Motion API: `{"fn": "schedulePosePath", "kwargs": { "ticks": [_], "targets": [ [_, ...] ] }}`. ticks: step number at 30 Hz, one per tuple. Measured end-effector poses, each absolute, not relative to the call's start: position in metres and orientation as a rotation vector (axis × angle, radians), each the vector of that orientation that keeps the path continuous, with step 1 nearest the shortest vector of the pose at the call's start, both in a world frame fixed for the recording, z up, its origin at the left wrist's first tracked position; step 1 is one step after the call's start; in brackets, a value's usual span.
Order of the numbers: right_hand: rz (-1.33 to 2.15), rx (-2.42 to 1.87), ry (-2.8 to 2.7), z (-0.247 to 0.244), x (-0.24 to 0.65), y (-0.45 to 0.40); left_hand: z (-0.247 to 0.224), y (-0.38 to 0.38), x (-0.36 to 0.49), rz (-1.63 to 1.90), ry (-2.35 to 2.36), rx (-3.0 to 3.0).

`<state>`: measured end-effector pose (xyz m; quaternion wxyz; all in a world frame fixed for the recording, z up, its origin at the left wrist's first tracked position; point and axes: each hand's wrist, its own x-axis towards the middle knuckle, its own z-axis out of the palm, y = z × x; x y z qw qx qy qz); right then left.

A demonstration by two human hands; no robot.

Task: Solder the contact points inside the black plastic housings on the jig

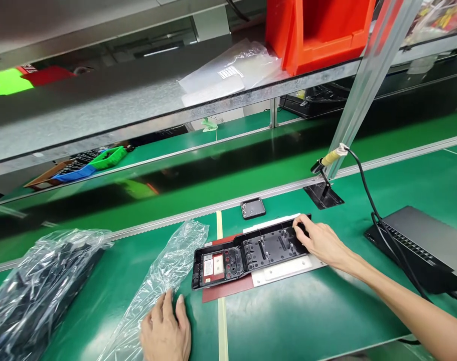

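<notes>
A long black plastic housing (266,248) lies open side up across a white and dark red fixture plate (228,291). Metal posts stand up inside it, and a window at its left end shows a white label. My right hand (320,240) is closed on the housing's right end, fingertips over the rim; whether a small part is also between them is hidden. My left hand (166,328) lies on the bench, fingers stretched forward, at the edge of a clear plastic bag (168,260). It holds nothing that I can see.
A small black tray (253,207) of tiny metal parts sits behind the housing. Bagged black parts (51,291) lie left. A yellow-handled tool (329,158) rests in a stand; its cable runs by a dark laptop-like device (420,245). A shelf with a red bin (326,40) hangs above.
</notes>
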<state>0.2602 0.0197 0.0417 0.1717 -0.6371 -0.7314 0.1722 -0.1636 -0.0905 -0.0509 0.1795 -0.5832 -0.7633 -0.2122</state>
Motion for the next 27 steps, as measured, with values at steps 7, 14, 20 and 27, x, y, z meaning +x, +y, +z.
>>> {"fn": "schedulePosePath", "kwargs": {
  "ticks": [7,14,20,27],
  "targets": [
    [0.502,-1.809,-2.087,0.034,0.26,0.02,-0.043,-0.09,-0.158,-0.54,-2.181,-1.612],
    [0.509,-1.789,-2.084,0.029,0.257,0.016,-0.038,-0.089,-0.156,-0.455,-2.172,-1.613],
    [0.519,-1.741,-2.095,0.025,0.255,0.016,-0.037,-0.089,-0.153,-0.475,-2.193,-1.606],
    [0.353,-1.73,-1.93,0.04,0.252,0.005,-0.049,-0.086,-0.161,-0.601,-2.161,-1.578]
  ]
}}
